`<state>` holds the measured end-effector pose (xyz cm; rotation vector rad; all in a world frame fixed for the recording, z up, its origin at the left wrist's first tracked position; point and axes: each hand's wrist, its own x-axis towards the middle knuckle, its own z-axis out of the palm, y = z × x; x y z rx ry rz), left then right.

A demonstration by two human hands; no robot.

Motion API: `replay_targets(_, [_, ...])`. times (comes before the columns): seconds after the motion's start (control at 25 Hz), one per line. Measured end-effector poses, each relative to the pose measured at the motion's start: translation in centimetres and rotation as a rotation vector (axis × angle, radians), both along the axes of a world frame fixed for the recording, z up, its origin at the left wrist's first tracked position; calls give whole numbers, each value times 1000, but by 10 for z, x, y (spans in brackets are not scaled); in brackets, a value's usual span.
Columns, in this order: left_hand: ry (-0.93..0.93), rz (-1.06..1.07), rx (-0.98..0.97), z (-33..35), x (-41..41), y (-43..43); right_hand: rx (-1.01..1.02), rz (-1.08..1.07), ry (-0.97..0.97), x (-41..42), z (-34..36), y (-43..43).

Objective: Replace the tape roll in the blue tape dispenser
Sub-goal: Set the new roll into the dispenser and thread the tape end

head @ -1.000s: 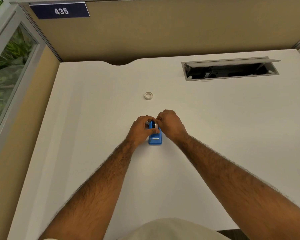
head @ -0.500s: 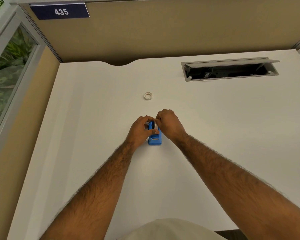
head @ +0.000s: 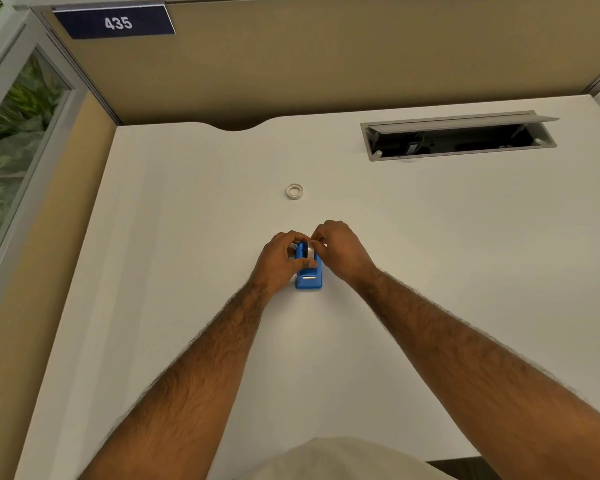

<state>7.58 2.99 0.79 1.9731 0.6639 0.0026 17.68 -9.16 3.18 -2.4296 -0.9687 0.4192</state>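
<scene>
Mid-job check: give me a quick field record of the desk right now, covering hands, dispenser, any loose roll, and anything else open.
left hand: gripping the blue tape dispenser from its left side
right hand: fingertips at the roll seated in the dispenser's top
dispenser: upright on the white desk
loose tape roll: flat on desk, beyond the hands, untouched
cable tray: lid open, far right

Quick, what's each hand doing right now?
Left hand: fingers closed around the blue tape dispenser.
Right hand: fingers pinched at the tape roll in the dispenser's top.
</scene>
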Motion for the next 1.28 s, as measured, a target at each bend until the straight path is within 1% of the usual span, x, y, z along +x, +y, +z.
replay_targets(0.52, [24, 10, 20, -2, 2, -2, 7, 20, -30, -2, -1, 0])
replay_targets(0.76, [21, 6, -2, 0, 1, -1, 35, -21, 31, -1, 0, 1])
replay_targets(0.84, [20, 2, -2, 0, 1, -1, 51, -3, 45, -2, 1, -2])
replay_targets(0.96, [9, -8, 13, 0, 0, 0, 33, 32, 21, -4, 2, -2])
replay_targets(1.12, [2, -6, 13, 1, -1, -1, -7, 23, -45, -6, 2, 4])
replay_targets(1.28, [4, 0, 22, 0, -1, -2, -20, 7, -60, -7, 2, 7])
